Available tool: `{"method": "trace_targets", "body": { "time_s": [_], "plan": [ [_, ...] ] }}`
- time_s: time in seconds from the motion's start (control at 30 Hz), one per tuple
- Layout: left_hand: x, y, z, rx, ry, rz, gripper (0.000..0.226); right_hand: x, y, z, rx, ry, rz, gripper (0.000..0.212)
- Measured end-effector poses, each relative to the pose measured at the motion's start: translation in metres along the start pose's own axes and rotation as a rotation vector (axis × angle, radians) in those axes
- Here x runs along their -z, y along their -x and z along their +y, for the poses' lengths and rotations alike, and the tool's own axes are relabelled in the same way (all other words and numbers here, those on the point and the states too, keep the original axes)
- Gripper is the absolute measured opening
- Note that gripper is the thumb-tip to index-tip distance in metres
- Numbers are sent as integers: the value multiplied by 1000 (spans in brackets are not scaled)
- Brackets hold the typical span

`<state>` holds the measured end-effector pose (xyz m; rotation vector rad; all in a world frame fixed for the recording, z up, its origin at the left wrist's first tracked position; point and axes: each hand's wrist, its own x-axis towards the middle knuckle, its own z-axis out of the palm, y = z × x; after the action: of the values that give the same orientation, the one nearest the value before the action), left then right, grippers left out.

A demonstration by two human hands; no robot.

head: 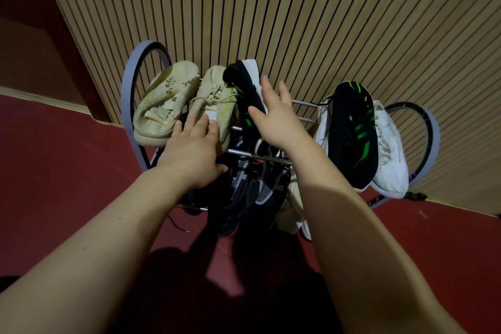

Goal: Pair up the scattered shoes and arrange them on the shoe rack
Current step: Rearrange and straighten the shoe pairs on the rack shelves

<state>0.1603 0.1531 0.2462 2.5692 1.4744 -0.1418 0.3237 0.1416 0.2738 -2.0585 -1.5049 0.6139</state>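
Both hands, left hand (189, 152) and right hand (276, 119), reach with spread fingers; next, probably straighten the black shoe (248, 95) on the rack (303, 103).

Head camera, steep downward view, close above shoe rack (303, 102).

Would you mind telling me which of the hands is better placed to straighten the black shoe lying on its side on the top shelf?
The right hand: open, it hovers right over the black shoe, while the left hand is at the beige shoe.
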Motion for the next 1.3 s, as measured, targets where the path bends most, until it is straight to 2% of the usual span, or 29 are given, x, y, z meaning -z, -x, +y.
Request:
{"method": "trace_targets", "body": {
  "time_s": [0.1, 0.17, 0.27, 0.37, 0.5, 0.67, 0.87, 1.07, 1.13, 1.3],
  "plan": [
    [0, 1, -1, 1, 19, -7, 93, 6, -5, -3, 8, 101, -73, 59],
    [0, 1, -1, -3, 28, -5, 93, 9, -11, -6, -50, 185, -106, 60],
    [1, 2, -1, -5, 35, -1, 92, 8, -18, -14, -117, 204, -60, 56],
    [1, 4, -3, -7, 29, -8, 92, 3, -19, -8, -113, -14, 97, 44],
    [3, 3, -2, 7, 51, 8, 93, 0, -15, 20, -235, -365, 278, 32],
    [3, 0, 3, 8, 23, 5, 94, -19, 0, 38, -255, -530, 389, 20],
    [1, 1, 1, 37, 7, 14, 101, -53, 6, 20, -267, -636, 364, 39],
    [0, 2, -3, 70, 6, -10, 103, -58, 12, 27, -307, -712, 345, 42],
    [1, 2, -2, 67, 7, -6, 104, -51, 12, 28, -301, -753, 318, 39],
    [4, 0, 9, 53, 19, -1, 105, 3, 12, 48, -216, -736, 204, 14]
  ]
}}
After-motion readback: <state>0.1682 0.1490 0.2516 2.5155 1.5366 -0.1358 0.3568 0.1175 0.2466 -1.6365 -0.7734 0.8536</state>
